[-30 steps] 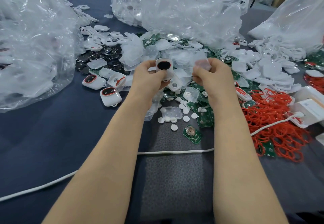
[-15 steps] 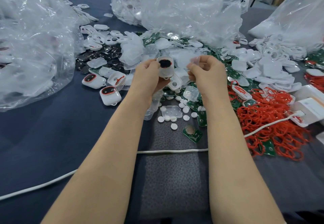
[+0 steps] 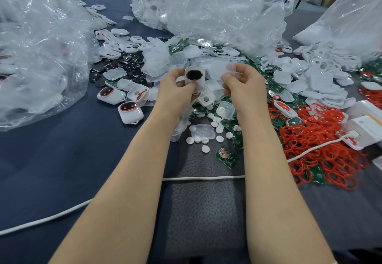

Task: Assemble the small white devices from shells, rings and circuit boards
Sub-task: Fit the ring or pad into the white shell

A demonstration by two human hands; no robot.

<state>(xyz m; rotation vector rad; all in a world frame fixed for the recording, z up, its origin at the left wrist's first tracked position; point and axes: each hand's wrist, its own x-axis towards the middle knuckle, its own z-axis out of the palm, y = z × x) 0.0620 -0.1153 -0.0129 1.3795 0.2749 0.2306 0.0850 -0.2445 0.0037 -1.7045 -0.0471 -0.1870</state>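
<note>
A white cable (image 3: 202, 178) crosses the table (image 3: 62, 150) near its near edge and passes under both forearms. Beyond it, at the middle, a green board (image 3: 227, 157) lies flat beside a scatter of white discs (image 3: 205, 149).

Above these, both hands are raised off the table. The left hand (image 3: 177, 90) has its fingers and thumb curled round a white shell (image 3: 194, 77), which it holds upright with a black oval window rimmed in red facing me. The right hand (image 3: 241, 84) is closed to a narrow pinch, thumb against fingertips, on a thin clear plastic piece (image 3: 219, 69) just right of the shell. Whether that piece touches the shell I cannot tell.

Left of the hands, two finished devices (image 3: 130, 112) sit on the cloth. Toward the right edge a tangle of red rings (image 3: 322, 146) lies over more green boards, and a white box (image 3: 368, 127) stands just beside it.

Behind the hands a heap of clear covers and boards spreads across the middle, with dark round cells (image 3: 122, 61) to its left and loose white shells (image 3: 322, 77) to its right. Big clear bags (image 3: 206, 11) stand along the far edge and at the left and right.
</note>
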